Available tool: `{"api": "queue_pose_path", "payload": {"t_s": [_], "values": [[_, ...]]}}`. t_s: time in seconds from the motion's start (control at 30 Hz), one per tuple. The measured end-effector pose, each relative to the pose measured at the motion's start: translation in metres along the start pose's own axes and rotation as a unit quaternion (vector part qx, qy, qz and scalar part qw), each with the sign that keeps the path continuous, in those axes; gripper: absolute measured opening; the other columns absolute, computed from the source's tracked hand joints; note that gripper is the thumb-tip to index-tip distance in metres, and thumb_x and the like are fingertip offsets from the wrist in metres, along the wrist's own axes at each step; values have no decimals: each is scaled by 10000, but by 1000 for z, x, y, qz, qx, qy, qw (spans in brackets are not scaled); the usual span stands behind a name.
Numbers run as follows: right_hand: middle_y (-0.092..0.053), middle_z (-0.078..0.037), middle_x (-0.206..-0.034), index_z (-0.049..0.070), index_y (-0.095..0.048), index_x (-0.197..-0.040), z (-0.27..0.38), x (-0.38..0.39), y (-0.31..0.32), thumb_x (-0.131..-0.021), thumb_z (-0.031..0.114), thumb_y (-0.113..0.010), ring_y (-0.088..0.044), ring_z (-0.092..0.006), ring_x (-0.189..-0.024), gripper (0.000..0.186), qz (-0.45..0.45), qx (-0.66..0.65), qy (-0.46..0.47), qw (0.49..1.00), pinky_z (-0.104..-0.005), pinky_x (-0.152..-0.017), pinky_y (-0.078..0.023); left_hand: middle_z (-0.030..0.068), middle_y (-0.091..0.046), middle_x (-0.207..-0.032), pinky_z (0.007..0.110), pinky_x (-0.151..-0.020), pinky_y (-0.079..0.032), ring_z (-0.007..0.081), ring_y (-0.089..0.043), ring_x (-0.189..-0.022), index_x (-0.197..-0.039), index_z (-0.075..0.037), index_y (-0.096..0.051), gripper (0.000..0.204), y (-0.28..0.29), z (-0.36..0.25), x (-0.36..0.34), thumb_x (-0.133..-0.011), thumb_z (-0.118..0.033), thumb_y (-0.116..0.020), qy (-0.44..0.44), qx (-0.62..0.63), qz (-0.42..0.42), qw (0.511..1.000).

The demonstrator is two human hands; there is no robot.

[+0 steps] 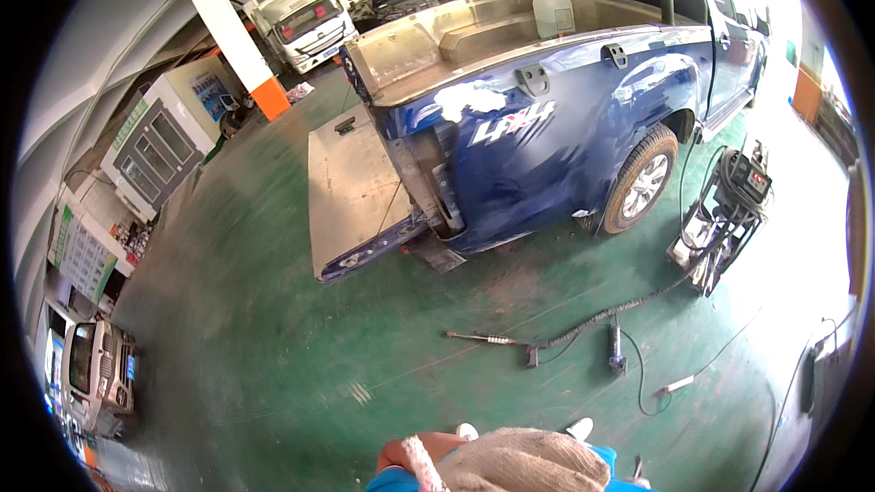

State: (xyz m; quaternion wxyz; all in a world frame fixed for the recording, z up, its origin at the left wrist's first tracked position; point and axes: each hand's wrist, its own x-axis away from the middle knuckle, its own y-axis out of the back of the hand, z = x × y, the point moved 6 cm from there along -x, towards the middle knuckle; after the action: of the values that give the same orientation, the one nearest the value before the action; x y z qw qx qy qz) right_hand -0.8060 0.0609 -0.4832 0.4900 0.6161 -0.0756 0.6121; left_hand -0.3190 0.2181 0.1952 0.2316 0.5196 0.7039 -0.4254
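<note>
Beige cloth (524,463) fills the lower edge; neither hand shows, so grip and nearer side cannot be told. Ahead on the green floor (273,355) lies a torch (492,339), long axis crosswise, hose (629,303) trailing right toward a cart (752,180). Dark tool (617,353) right; blue pickup (538,169) beyond.

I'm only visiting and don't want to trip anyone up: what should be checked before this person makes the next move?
1. Hands free: cannot tell; beige fabric, possibly a glove, fills the lower edge.
2. Floor clear of tools: not ok; a hose-fed tool and a dark handheld tool lie there.
3. Shoes clear of cables: ok; none touches them.
4. Pickup's tailgate closed: not ok; it is lowered.
5. Cart upright: ok.
6. White canister upright in the truck bed: ok.
</note>
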Motion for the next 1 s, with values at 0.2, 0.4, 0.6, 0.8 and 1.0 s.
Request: {"api": "queue_pose_path", "payload": {"t_s": [0.2, 0.4, 0.6, 0.8, 1.0], "values": [[-596, -130, -586, -24, -636, -710, 112, 113, -104, -884, 227, -688, -610, -272, -474, 309, 30, -62, 110, 991, -419, -443, -489, 192, -662, -1271, 486, -808, -565, 342, -671, -1008, -1225, -51, -622, 282, 58, -96, 44, -1005, -222, -576, 10, -10, -5, 1000], [-586, -59, -637, 17, -632, -796, 228, 229, -167, -861, 199, -727, -557, -188, -486, 215, 39, -171, 257, 950, -362, -457, -477, 216, -694, -1225, 457, -807, -578, 354, -675, -1001, -1209, -22, -646, 281, 140, -150, 66, -941, -104, -632, -43, -175, 88, 980], [-533, 16, -729, 44, -603, -858, 307, 346, -131, -879, 169, -733, -500, -84, -665, 181, -106, -221, 498, 832, -280, -580, -414, 234, -688, -1273, 443, -1042, -530, 408, -663, -1213, -1331, 15, -634, 428, 283, -78, 0, -910, -20, -702, 14, -534, 5, 846], [-576, 28, -764, 33, -667, -975, 397, 357, -172, -962, 151, -704, -533, -72, -664, 124, 6, -289, 509, 811, -262, -598, -438, 219, -561, -1465, 473, -1145, -461, 397, -553, -1358, -1488, -102, -548, 648, 388, -9, -118, -877, -92, -761, -44, -763, 79, 640], [-616, 18, -751, 39, -714, -967, 480, 322, -297, -925, 155, -706, -551, -83, -694, 124, 55, -288, 435, 851, -284, -646, -465, 210, -517, -1517, 526, -1164, -413, 419, -497, -1397, -1504, -137, -542, 766, 439, 60, -236, -819, -322, -829, -131, -870, 259, 399]]}}
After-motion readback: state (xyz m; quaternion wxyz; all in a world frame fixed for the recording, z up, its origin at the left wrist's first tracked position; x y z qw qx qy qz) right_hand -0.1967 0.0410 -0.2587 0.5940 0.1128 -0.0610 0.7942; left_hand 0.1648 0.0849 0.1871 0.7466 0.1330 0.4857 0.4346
